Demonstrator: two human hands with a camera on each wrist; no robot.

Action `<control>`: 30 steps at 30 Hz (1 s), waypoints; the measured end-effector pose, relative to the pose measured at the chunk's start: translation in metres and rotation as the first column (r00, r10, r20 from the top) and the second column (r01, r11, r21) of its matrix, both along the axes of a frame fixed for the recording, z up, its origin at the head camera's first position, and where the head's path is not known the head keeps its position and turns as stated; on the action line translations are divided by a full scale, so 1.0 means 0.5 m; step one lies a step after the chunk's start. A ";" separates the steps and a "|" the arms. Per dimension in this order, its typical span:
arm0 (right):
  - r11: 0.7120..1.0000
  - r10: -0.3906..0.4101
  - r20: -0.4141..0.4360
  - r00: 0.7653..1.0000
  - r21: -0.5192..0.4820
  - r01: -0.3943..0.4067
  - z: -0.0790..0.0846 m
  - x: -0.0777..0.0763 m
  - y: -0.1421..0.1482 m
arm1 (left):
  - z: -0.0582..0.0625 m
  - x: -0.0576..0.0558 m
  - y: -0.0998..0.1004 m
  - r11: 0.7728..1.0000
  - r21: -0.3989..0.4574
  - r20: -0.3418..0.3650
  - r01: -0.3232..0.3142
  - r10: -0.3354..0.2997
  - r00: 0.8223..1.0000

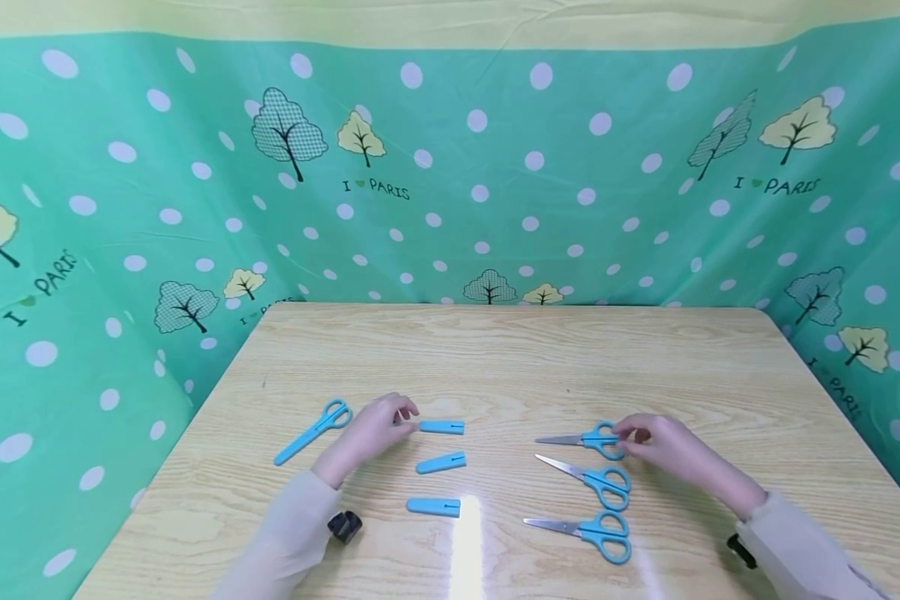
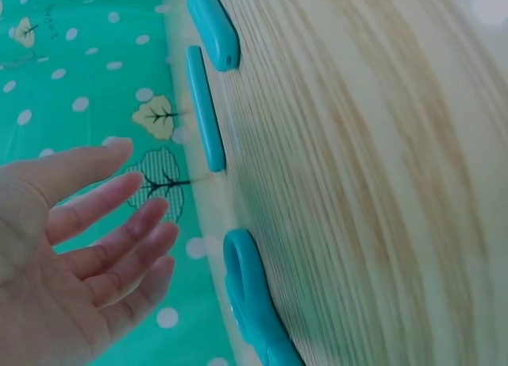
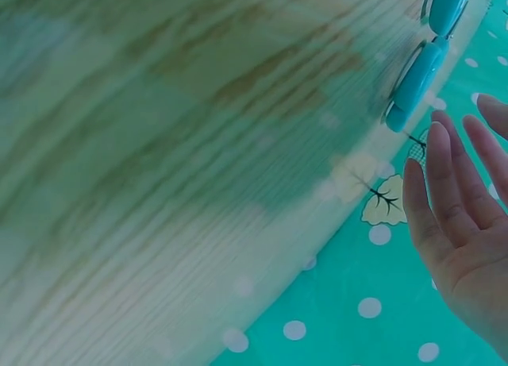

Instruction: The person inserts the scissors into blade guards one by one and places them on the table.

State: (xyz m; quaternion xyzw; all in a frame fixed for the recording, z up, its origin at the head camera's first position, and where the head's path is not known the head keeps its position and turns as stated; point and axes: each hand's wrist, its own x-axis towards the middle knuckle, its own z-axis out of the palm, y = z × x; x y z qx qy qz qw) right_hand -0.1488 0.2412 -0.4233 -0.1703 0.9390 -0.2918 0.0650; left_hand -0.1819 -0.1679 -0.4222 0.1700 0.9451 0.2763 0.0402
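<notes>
My left hand [image 1: 377, 427] has its fingertips close to the left end of the farthest blue scissor sheath [image 1: 441, 427]. Its fingers are loosely bent and hold nothing in the left wrist view. Over on the right, my right hand [image 1: 663, 447] has its fingertips at the blue handles of the farthest scissors [image 1: 592, 439], whose bare blade points left. Relaxed, slightly spread fingers [image 3: 448, 187] show in the right wrist view, nothing gripped. Nearer to me lie two more sheaths, a middle one [image 1: 441, 462] and a near one [image 1: 433, 507].
Two more bare-bladed scissors lie below the farthest pair: the middle scissors [image 1: 606, 485] and the near scissors [image 1: 603, 533]. Left of my left hand, sheathed scissors [image 1: 315, 431] lie diagonally. A green dotted curtain [image 1: 450, 167] surrounds the wooden table [image 1: 510, 358].
</notes>
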 end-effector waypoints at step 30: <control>0.999 0.036 0.000 0.999 0.016 -0.036 -0.027 -0.024 -0.006 | -0.022 -0.028 0.051 0.987 -0.025 0.094 0.160 -0.157 0.983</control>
